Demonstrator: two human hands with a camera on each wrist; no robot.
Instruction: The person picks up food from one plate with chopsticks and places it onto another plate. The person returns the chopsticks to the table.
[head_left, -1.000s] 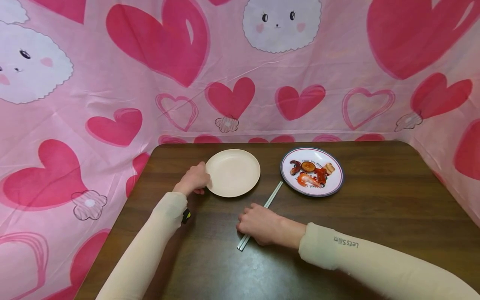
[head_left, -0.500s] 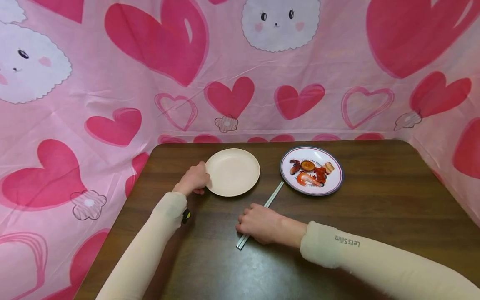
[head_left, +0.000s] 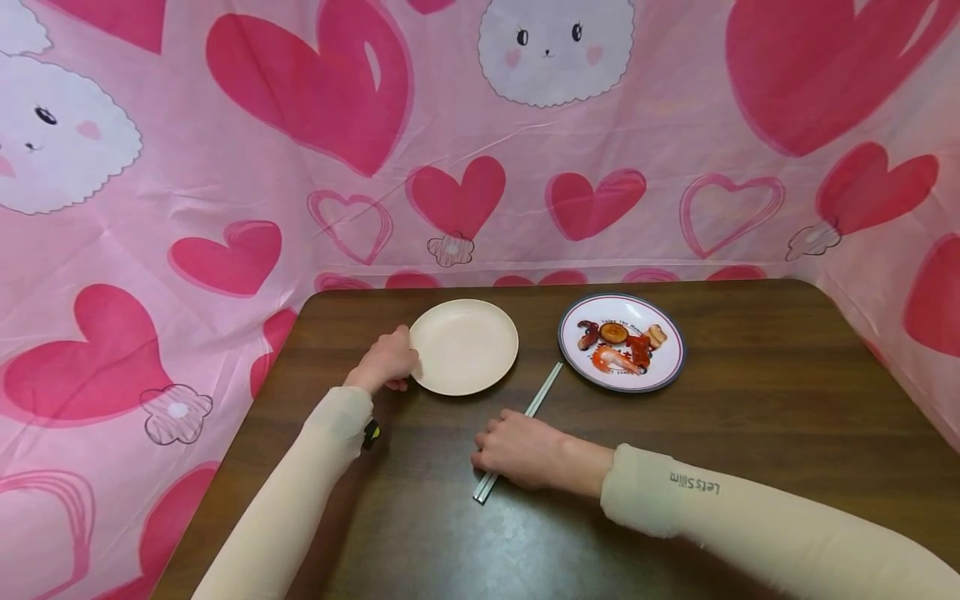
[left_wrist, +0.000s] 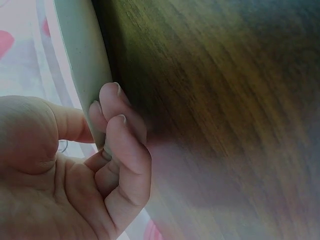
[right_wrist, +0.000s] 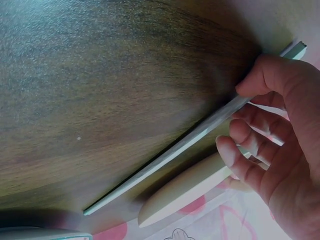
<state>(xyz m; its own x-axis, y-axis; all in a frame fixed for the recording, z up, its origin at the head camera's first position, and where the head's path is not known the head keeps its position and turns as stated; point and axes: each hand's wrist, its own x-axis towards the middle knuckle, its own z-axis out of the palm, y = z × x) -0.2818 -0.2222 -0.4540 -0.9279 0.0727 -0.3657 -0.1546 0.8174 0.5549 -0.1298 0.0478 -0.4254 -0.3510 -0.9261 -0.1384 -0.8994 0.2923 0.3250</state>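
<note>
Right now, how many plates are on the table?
2. The cream plate is toward the far edge of the table, its rim pinched by the left hand; the blue-rimmed plate is to its right, near the far tips of the chopsticks.

Both arms wear cream sleeves: the left sleeve (head_left: 300,479) smooth and plain, the right sleeve (head_left: 780,521) printed with small dark lettering (head_left: 693,483), upside down, starting "Let's". Each ends in a loose, puffy cuff (head_left: 637,492). Below the left cuff (head_left: 349,410) shows a small black-and-yellow item (head_left: 371,433), too small to identify. The fingers (left_wrist: 131,150) are bare, their nails short.
</note>
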